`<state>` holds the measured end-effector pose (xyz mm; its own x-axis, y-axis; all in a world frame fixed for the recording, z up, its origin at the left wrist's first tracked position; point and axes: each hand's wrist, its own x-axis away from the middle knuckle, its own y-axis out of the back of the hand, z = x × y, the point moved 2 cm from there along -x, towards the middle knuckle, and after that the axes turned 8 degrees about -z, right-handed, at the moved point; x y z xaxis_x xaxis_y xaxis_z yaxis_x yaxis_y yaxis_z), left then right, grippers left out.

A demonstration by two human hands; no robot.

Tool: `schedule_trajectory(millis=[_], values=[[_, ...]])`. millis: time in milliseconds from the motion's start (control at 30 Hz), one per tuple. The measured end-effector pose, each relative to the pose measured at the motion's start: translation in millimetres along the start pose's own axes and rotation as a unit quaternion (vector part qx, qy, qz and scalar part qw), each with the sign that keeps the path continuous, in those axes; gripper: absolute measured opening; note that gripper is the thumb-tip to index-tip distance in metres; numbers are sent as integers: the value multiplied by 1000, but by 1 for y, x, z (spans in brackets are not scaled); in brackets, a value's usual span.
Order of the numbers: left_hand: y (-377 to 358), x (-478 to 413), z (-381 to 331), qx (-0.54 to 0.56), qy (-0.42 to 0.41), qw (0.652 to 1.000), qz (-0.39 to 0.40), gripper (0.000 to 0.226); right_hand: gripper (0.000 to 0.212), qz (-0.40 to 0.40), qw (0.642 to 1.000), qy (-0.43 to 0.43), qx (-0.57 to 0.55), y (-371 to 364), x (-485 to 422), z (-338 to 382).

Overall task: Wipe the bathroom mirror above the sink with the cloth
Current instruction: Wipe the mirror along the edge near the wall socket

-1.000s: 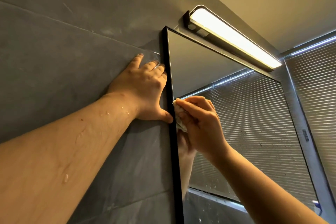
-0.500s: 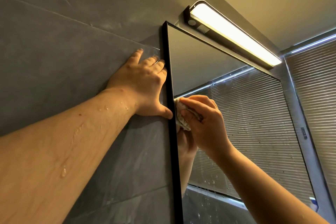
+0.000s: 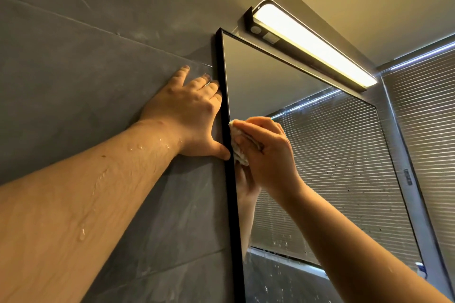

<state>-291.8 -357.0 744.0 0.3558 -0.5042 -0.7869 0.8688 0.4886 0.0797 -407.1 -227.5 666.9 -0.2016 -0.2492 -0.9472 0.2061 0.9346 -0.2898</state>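
At the mirror's left edge, crumpled pale cloth pinched in right-hand fingers, droplet-speckled glass

cloth mostly hidden under right hand, only a pale wad shows at the mirror left edge. Mirror bottom cut off by the frame edge, sink out of view. Left hand fingertips partly behind the black frame. Small blue-white item far right, maybe a bottle.
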Motion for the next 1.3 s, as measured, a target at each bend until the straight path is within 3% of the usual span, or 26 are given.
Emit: schedule_trajectory(millis=[200, 467, 633, 767, 900, 1300], values=[[0, 1, 0, -2, -2, 1000, 5, 126, 31, 1, 1000, -29, 2, -9, -27, -2], [1, 2, 0, -6, -2, 1000, -9, 125, 36, 24, 999, -28, 11, 10, 16, 3], [8, 7, -4, 5, 4, 1000, 17, 119, 38, 40, 998, -26, 50, 16, 31, 9], [-3, 30, -18, -23, -8, 997, 75, 126, 40, 64, 997, -1, 42, 25, 34, 10], [-3, 31, -17, -15, 4, 998, 54, 125, 42, 98, 994, 10, 49, 31, 49, 9], [-5, 31, -21, -11, 7, 999, 37, 121, 38, 58, 995, 10, 83, 14, 22, 14]])
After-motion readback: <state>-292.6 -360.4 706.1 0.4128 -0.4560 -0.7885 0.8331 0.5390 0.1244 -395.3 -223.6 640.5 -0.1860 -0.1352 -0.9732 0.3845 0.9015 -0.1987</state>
